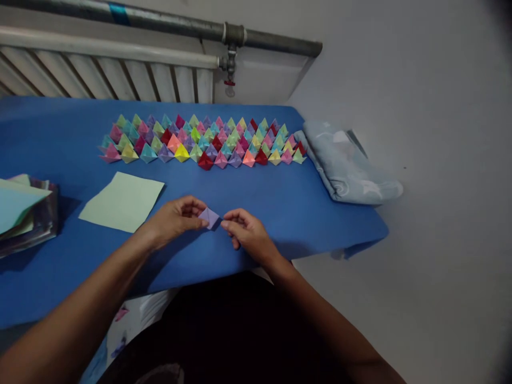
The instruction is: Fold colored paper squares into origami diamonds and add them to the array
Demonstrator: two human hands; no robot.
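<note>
A small piece of folded purple paper (210, 217), diamond-shaped with a crease line, is held above the blue table near its front edge. My left hand (182, 216) pinches its left side, thumb on top and fingers behind. At its right corner, my right hand (246, 232) has thumb and forefinger closed together; the exact grip on the corner is hard to see. A flat pale green paper sheet (124, 202) lies left of my left hand. Beyond both hands stand rows of small folded paper pieces (182, 153) in many colours.
A blue cloth (272, 197) covers the table. At the left lies a stack of coloured paper (24, 202) in a clear wrapper. A folded grey-blue patterned fabric (352, 170) rests at the right by the wall. Behind the table are a radiator (108, 74) and a metal pipe (172, 22).
</note>
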